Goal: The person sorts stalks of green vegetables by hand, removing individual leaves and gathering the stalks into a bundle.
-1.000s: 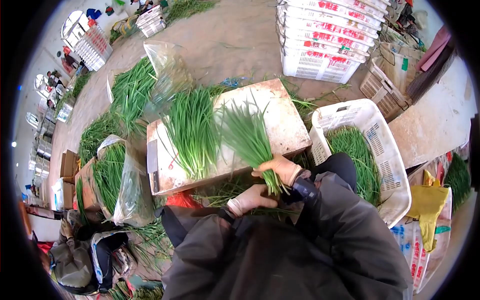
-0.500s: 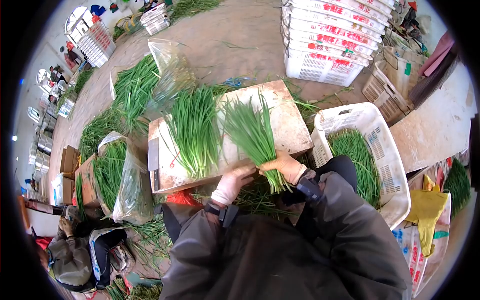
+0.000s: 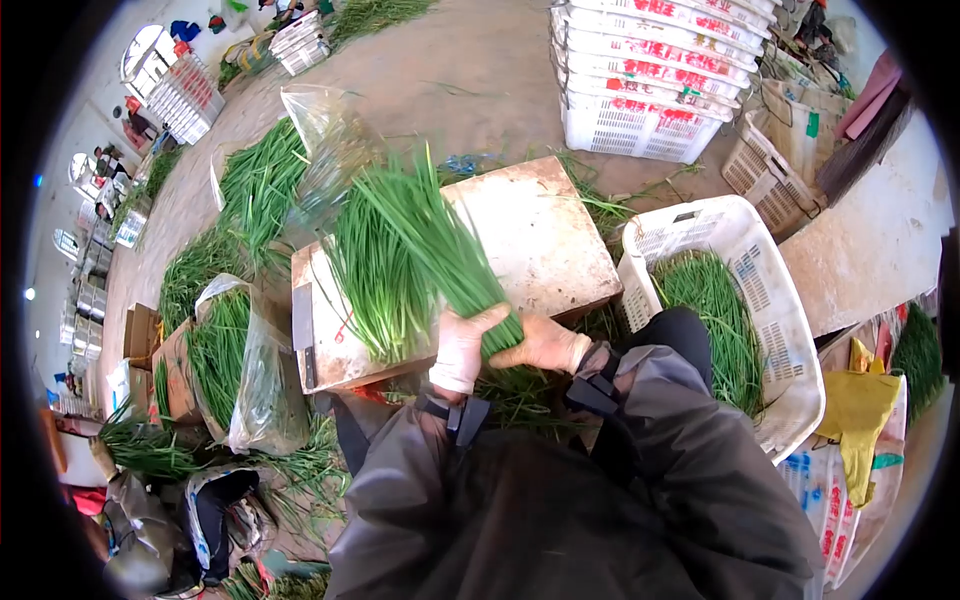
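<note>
My gloved left hand (image 3: 462, 348) is closed around the lower part of a bundle of garlic chives (image 3: 430, 235), thumb over the stems. Gloved too, my right hand (image 3: 545, 343) cups the bundle's cut end, its fingers curled against it; part of the grip is hidden. The leaves slant up and left, over a second pile of garlic chives (image 3: 375, 290) on a worn white board (image 3: 540, 235). A knife (image 3: 305, 350) lies along the board's left edge.
At my right stands a white crate (image 3: 800, 370) with chives inside. Stacked white crates (image 3: 645, 120) rise beyond the board. Plastic bags of chives (image 3: 265, 375) are at left. A seated person (image 3: 140, 530) is lower left, beside chives on the floor.
The bundle has swung left over the pile on the board. My left hand has taken hold of it, while my right hand has shifted to its cut end.
</note>
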Motion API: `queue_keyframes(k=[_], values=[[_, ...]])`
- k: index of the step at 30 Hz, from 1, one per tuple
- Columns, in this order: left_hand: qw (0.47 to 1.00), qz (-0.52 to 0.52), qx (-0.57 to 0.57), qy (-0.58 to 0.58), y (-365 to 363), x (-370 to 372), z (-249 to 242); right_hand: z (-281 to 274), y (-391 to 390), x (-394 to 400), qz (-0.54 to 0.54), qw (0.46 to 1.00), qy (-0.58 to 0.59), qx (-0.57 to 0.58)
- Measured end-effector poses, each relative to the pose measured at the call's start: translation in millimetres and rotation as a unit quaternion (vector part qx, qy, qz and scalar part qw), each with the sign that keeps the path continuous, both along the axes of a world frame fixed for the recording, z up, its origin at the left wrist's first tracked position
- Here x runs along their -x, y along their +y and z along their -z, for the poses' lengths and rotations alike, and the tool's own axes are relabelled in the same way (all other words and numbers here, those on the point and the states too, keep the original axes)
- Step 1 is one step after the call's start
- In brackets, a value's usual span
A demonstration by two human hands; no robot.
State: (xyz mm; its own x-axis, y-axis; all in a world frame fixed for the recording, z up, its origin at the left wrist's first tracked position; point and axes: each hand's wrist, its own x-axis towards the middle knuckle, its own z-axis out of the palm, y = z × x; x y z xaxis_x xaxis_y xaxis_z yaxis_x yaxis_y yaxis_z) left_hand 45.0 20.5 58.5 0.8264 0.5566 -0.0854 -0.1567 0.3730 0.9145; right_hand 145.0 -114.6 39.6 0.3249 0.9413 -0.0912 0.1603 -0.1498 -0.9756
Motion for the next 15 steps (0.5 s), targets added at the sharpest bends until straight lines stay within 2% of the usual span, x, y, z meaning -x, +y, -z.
queue_keyframes(k=[3, 4, 7, 11, 13, 15], values=[[0.997, 0.014, -0.072, -0.003, -1.5, -13.8, -24.7, 2.6, 9.2, -20.5, -0.012, 0.999, -0.015, -0.044], [0.995, 0.022, -0.096, -0.014, 1.0, -19.8, -26.7, -8.1, 10.1, -28.1, 0.002, 0.998, -0.06, 0.02], [0.988, 0.025, -0.152, -0.028, 0.7, -33.8, -47.3, -22.4, 14.3, -45.6, -0.002, 1.0, 0.004, -0.031], [0.97, 0.041, -0.238, -0.015, 0.3, -44.5, -61.9, -32.8, 16.8, -58.4, 0.006, 0.999, 0.012, -0.051], [0.972, 0.042, -0.233, -0.018, 2.6, -50.5, -48.7, -29.0, 18.0, -61.5, 0.022, 0.999, 0.01, -0.029], [0.967, 0.042, -0.25, -0.013, 7.7, -54.6, -31.1, 22.5, 37.1, -69.3, 0.041, 0.993, 0.023, -0.11]])
